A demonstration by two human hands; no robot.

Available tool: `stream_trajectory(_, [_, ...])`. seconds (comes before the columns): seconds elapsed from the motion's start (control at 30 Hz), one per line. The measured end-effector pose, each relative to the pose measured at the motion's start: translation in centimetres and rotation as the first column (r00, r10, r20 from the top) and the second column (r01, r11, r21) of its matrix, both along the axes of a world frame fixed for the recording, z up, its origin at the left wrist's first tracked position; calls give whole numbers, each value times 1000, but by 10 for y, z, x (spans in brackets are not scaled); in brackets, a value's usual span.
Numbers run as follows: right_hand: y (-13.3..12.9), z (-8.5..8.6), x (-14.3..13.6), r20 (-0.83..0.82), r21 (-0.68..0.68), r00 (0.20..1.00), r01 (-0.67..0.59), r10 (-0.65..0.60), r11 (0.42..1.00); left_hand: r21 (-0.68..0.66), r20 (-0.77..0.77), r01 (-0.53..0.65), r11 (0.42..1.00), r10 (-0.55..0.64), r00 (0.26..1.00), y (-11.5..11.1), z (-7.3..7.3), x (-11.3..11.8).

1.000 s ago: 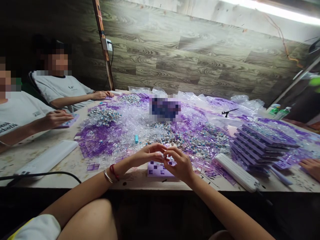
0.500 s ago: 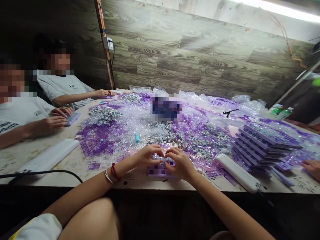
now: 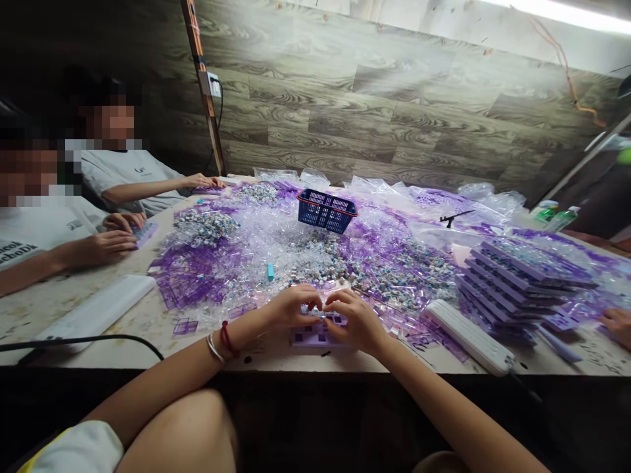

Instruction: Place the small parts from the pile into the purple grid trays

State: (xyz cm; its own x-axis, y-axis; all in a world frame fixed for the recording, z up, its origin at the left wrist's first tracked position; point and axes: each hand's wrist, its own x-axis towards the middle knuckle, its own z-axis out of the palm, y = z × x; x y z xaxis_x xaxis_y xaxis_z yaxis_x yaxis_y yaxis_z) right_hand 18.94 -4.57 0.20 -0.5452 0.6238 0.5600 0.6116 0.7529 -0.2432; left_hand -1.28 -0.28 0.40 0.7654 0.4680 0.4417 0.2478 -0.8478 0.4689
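Note:
My left hand (image 3: 292, 306) and my right hand (image 3: 359, 320) meet over a small purple frame with square openings (image 3: 302, 339) near the table's front edge. Fingers on both hands are curled, the fingertips close together above the frame's far part. Something tiny and pale sits between the fingertips, too small to name. My hands cover much of the frame's upper side. Just beyond them spreads a heap of small white-and-blue parts (image 3: 320, 261), and a turquoise block (image 3: 270, 272) lies at the left of it.
Purple plastic pieces (image 3: 190, 272) are strewn left. A blue basket (image 3: 326, 213) stands mid-table. To the right are stacked purple frames (image 3: 522, 282) and a white power strip (image 3: 468, 336); a long white case (image 3: 106, 307) lies left. Co-workers' hands (image 3: 116, 240) work at the left; another hand (image 3: 617, 325) shows right.
My hands stay over the purple frame with only slight finger movement. The view has shifted slightly, and the co-worker at the far left has moved a little.

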Motion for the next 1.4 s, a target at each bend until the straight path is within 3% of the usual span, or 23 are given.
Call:
stream_trajectory(0.3, [-1,1,3,40,-28,999,1,0,1000,-74,-8,-30,997,30,1000,-2,1,0])
stream_trajectory(0.6, [-1,7,2,126,-47,992,6,0,999,-28,-7,-7,1000,7,1000,0,-2,1])
stream_trajectory(0.73, [-2,9,1,161,-90,987,18,-3,996,-15,7,-23,1000,23,1000,0,-5,2])
stream_trajectory(0.87, [2,9,2,86,-193,996,18,-2,981,-70,34,-79,994,81,996,0,-8,4])
stream_trajectory(1.03, [15,12,-1,-74,-406,996,16,-51,914,-96,21,-138,986,141,990,-2,-10,6])
stream_trajectory(1.23, [36,16,-2,-7,-589,990,110,-141,800,-71,31,-126,989,128,991,-4,-9,8])
stream_trajectory(1.4, [47,16,1,20,-758,985,128,-174,640,-81,33,-127,989,130,991,-4,-6,7])
